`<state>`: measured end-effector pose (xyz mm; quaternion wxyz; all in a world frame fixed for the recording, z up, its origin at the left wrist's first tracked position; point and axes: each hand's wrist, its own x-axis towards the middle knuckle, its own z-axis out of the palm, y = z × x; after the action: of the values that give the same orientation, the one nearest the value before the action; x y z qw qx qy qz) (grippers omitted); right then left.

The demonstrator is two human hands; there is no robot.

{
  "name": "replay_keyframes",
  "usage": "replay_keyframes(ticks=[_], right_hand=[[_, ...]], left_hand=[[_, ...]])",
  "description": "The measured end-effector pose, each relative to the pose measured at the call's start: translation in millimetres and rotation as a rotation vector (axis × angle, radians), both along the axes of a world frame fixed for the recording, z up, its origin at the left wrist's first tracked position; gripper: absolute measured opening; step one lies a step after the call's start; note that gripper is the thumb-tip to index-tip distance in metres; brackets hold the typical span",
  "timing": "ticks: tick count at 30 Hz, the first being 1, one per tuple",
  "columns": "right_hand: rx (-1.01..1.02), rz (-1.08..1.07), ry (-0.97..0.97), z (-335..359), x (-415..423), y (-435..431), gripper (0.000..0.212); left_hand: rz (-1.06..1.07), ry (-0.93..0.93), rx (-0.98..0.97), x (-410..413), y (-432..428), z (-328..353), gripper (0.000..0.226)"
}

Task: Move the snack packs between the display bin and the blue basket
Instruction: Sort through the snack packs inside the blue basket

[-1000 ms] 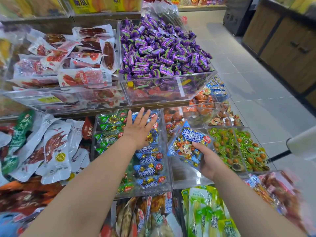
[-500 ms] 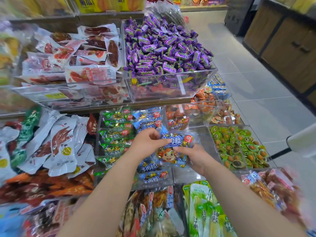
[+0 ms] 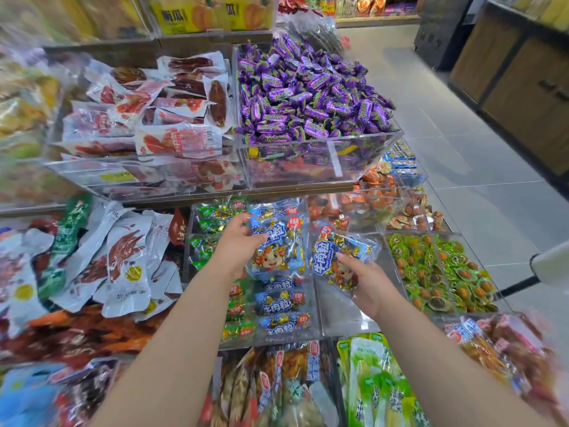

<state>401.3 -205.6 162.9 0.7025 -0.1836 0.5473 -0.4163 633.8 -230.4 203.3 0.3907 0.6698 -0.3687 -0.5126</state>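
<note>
While the left hand point(image 3: 238, 248) is gripping one upright pack point(image 3: 277, 241) over the bin point(image 3: 348, 315), the right hand point(image 3: 366, 282) is clasping another pack point(image 3: 338, 257) just beside it, tilted.

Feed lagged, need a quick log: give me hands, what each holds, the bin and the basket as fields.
left hand: grips blue clear-plastic snack pack with cartoon over bin
right hand: holds second blue snack pack, tilted, apart from the first
clear acrylic display bin: blue packs in a row, green packs beside
blue basket: not in view
</note>
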Motion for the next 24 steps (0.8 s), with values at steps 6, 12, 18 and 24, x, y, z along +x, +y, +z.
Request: replay_keyframes(ticks=[6,12,18,24], right_hand=[[-0.021,-0.165,-0.036,-0.7,-6.8,-3.8,0.044],[-0.039,-0.324,-0.013,-4.6,-18.8,-7.3,0.053],[-0.022,-0.321,-0.021,-12.0,-13.5,0.8,0.045],[-0.019,-0.304,-0.002,-13.8,-12.6,4.0,0.052]], left_hand=[[0.155,0.007,-0.015,-4.8,-15.0,-8.6,0.056],[0.002,-0.376,-0.208,-4.9,-12.0,-5.2,0.068],[-0.084,-0.41,-0.228,-35.0,-0.7,-20.9,0.037],[-0.294,-0.995,-0.143,-43.6,-3.5,-34.7,0.082]])
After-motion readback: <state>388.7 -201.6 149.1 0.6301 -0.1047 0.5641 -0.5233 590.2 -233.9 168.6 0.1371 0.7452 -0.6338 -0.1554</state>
